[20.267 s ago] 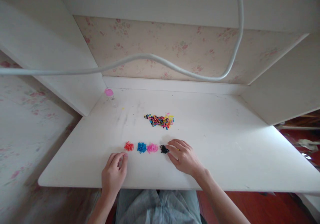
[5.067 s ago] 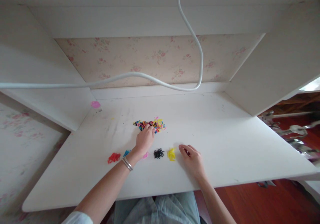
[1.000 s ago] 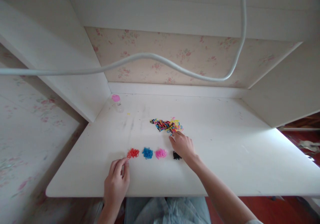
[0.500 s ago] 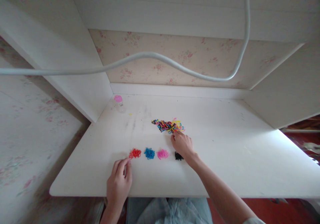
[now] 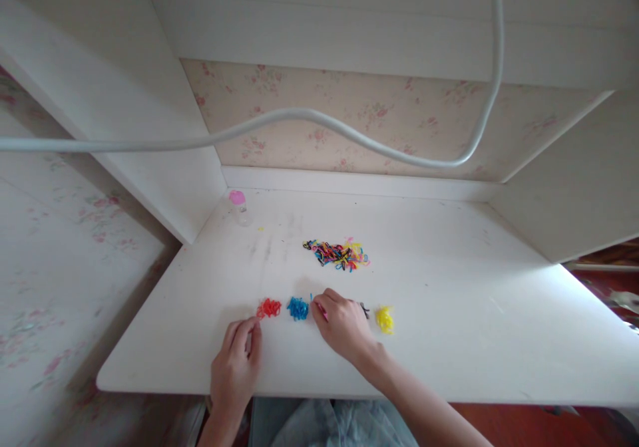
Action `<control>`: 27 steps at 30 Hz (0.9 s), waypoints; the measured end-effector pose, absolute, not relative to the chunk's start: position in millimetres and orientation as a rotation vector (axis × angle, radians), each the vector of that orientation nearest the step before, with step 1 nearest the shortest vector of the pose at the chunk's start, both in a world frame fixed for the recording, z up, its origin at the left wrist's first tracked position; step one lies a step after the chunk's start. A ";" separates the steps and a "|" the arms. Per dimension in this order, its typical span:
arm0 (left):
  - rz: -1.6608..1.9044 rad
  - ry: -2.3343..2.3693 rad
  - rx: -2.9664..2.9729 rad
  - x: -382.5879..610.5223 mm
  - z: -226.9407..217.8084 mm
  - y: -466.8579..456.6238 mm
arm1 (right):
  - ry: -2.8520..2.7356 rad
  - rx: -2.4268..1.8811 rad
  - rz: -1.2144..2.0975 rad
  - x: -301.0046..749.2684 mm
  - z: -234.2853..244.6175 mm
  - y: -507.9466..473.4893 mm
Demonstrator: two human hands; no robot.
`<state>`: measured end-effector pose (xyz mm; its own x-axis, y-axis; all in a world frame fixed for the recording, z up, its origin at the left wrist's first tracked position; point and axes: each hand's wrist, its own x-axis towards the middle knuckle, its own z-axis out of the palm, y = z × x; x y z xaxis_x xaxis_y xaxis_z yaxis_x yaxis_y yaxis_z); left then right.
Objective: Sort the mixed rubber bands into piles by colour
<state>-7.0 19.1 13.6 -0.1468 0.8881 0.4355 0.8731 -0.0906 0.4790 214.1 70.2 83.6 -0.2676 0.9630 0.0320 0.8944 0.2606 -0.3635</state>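
Observation:
A mixed heap of small coloured rubber bands lies mid-desk. Nearer me runs a row of sorted heaps: red, blue, then a pink heap and a black heap mostly hidden under my right hand, and yellow. My right hand's fingers are curled and pinched over the pink heap, with a pink and a blue band showing at the fingertips. My left hand rests on the white desk just below the red heap, fingers loosely bent, holding nothing I can see.
A small clear bottle with a pink cap stands at the desk's back left corner. A white cable hangs across the view in front of floral wallpaper. White shelf panels flank the desk on both sides. Red floor shows at the right.
My right hand has drawn back from the mixed heap to the pink heap in the row, uncovering the yellow heap. My left hand has stayed put.

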 end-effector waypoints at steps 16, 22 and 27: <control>1.035 2.080 1.980 -9.2 13.4 19.1 | -2.475 -1.677 0.349 191.6 79.7 63.4; 1.057 2.099 1.964 -8.2 12.0 20.0 | -2.331 -1.703 0.463 208.7 83.9 56.7; 1.085 2.096 1.944 -8.0 17.8 22.0 | -2.003 -1.678 0.582 250.6 86.1 45.4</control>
